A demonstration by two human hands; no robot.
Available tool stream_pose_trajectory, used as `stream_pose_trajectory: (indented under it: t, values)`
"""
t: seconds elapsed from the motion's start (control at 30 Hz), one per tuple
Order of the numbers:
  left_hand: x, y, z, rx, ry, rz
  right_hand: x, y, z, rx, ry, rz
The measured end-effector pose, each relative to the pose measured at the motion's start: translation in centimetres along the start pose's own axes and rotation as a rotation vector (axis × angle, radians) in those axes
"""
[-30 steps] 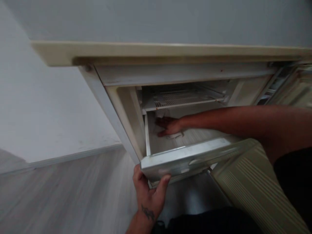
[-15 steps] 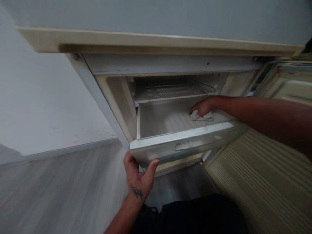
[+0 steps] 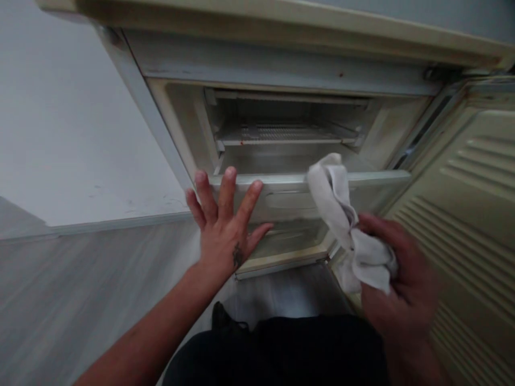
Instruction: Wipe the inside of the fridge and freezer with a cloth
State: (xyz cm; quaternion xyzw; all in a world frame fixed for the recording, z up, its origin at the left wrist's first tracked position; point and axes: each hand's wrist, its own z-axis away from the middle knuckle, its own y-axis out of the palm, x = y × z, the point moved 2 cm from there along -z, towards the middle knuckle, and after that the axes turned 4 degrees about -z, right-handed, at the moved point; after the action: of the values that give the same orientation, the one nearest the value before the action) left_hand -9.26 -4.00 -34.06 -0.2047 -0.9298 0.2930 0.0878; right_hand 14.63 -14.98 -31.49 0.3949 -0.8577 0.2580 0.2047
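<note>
A small fridge stands open under a cream countertop [image 3: 281, 21]. Its clear plastic drawer [image 3: 362, 187] sits low in the cabinet, mostly pushed in. My left hand [image 3: 223, 225] lies flat against the drawer's front with the fingers spread. My right hand [image 3: 398, 279] is out in front of the fridge, closed around a white cloth [image 3: 346, 230] that hangs crumpled from it; the hand is blurred by motion. A wire shelf [image 3: 281, 134] sits above the drawer, with nothing on it.
The fridge door [image 3: 470, 214], ribbed on the inside, hangs open at the right. A white wall [image 3: 68, 134] and grey wood-look floor [image 3: 80, 300] lie to the left. My dark-clothed legs [image 3: 281, 348] fill the bottom middle.
My right hand has come out of the drawer with the cloth. My left hand left the drawer's lower edge and now presses flat on its front; the drawer has slid inward.
</note>
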Motion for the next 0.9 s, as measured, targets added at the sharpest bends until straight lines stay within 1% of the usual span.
stream_pose_trajectory:
  t: [0.1, 0.13, 0.2, 0.27, 0.37, 0.43, 0.5, 0.57, 0.63, 0.67, 0.73, 0.77, 0.8, 0.87, 0.9]
  values:
    - [0.4, 0.9, -1.4, 0.055, -0.072, 0.062, -4.5, 0.4, 5.8, -0.061, 0.258, -0.061]
    - [0.5, 1.3, -1.9, 0.068, -0.093, 0.082, -6.2, 0.6, 7.5, -0.038, 0.348, -0.069]
    - [0.5, 2.1, -2.8, 0.08, -0.121, 0.111, -9.7, 1.1, 10.7, 0.034, 0.505, -0.08]
    - [0.6, 3.0, -3.6, 0.074, -0.132, 0.118, -13.1, 1.5, 14.0, 0.125, 0.626, -0.081]
    - [0.9, 4.3, -4.5, 0.058, -0.135, 0.102, -17.7, 2.2, 18.5, 0.263, 0.745, -0.043]
    - [1.2, 4.9, -5.1, 0.05, -0.136, 0.101, -20.0, 2.5, 20.8, 0.337, 0.8, -0.009]
    - [1.5, 5.2, -5.7, 0.048, -0.135, 0.11, -21.2, 2.7, 22.2, 0.375, 0.819, 0.011]
    - [1.5, 5.3, -6.0, 0.044, -0.143, 0.119, -21.5, 2.9, 22.6, 0.394, 0.797, 0.023]
    - [0.9, 5.3, -5.5, 0.024, -0.176, 0.137, -21.3, 3.1, 22.6, 0.415, 0.769, 0.037]
    - [0.3, 5.4, -4.8, 0.012, -0.214, 0.182, -21.2, 3.2, 22.6, 0.426, 0.755, 0.045]
    - [-1.5, 6.3, -2.5, 0.015, -0.378, 0.421, -21.0, 3.4, 22.5, 0.45, 0.73, 0.06]
    - [-2.5, 7.1, -1.1, 0.046, -0.517, 0.649, -21.0, 3.5, 22.6, 0.462, 0.722, 0.068]
    - [-3.6, 8.2, 0.3, 0.103, -0.712, 0.938, -21.0, 3.6, 22.7, 0.475, 0.715, 0.076]
    - [-5.8, 10.2, 2.2, 0.22, -0.879, 1.151, -21.2, 3.9, 22.9, 0.513, 0.711, 0.086]
    - [-6.6, 11.1, 2.7, 0.273, -0.95, 1.253, -21.3, 3.9, 23.0, 0.532, 0.714, 0.09]
